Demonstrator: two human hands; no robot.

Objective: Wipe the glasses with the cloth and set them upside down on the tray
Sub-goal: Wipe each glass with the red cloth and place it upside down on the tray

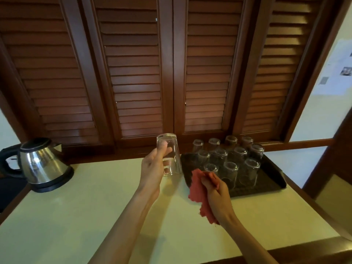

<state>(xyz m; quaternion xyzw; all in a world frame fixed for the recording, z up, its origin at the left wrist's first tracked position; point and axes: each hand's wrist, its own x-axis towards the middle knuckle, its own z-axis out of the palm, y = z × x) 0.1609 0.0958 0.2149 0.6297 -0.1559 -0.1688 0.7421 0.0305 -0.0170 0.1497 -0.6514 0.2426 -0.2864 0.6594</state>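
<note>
Eleven tumblers (230, 169) stand inverted on the dark tray (270, 185); the left hand (152, 168) grips a last inverted glass (168, 155) just left of it, right hand (216, 193) bunching the red cloth (198, 189).

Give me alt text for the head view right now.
The left hand holds a clear drinking glass upside down above the pale countertop, while the right hand grips a crumpled red cloth. Right of them, upturned glasses fill a dark rectangular tray; a steel kettle stands far left.
</note>
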